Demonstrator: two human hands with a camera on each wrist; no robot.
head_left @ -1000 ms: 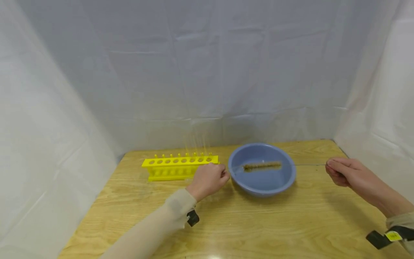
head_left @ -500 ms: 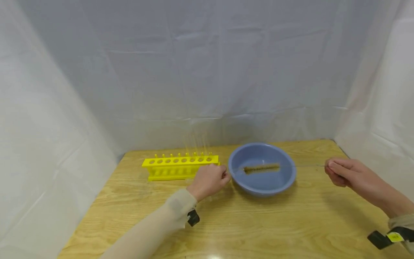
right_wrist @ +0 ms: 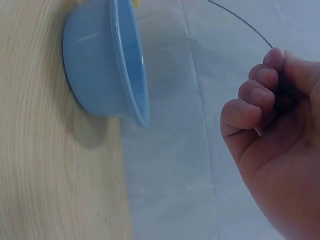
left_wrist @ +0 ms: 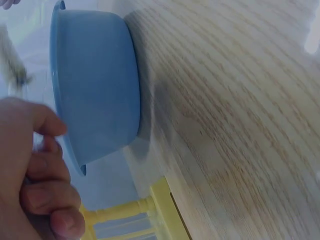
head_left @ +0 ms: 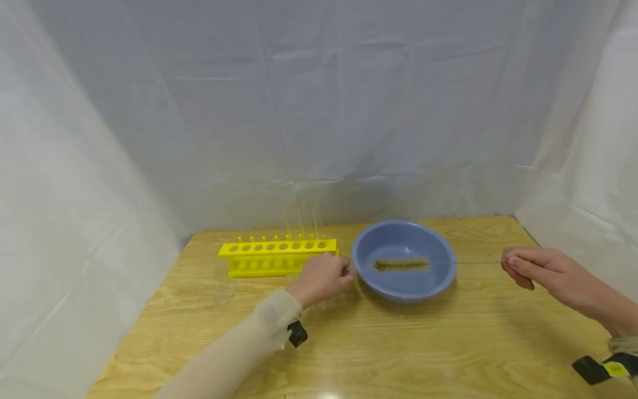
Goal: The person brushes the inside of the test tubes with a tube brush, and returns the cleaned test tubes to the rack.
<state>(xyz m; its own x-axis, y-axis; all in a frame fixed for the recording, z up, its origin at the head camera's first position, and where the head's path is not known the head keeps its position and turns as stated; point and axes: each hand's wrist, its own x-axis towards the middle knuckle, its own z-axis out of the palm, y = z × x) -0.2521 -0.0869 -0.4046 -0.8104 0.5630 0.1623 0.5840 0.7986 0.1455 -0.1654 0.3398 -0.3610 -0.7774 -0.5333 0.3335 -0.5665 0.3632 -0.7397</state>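
My right hand pinches the twisted wire handle of a test tube brush between thumb and fingertips. The brush lies level above the blue basin, its brown bristles pointing left. My left hand is curled at the basin's left side, in front of the yellow test tube rack. It grips a clear glass test tube, only faintly visible between the fist and the bristles. How far the bristles reach into the glass is hard to tell. In the right wrist view, the wire bends slightly.
Several clear test tubes stand at an upward slant on pegs at the rack's right rear. Basin and rack stand on a wooden table. White sheeting closes off the back and both sides.
My right hand has dipped slightly toward the near edge, and the brush with it. The bristled part's right end has shifted a little left. My left hand stays almost still.
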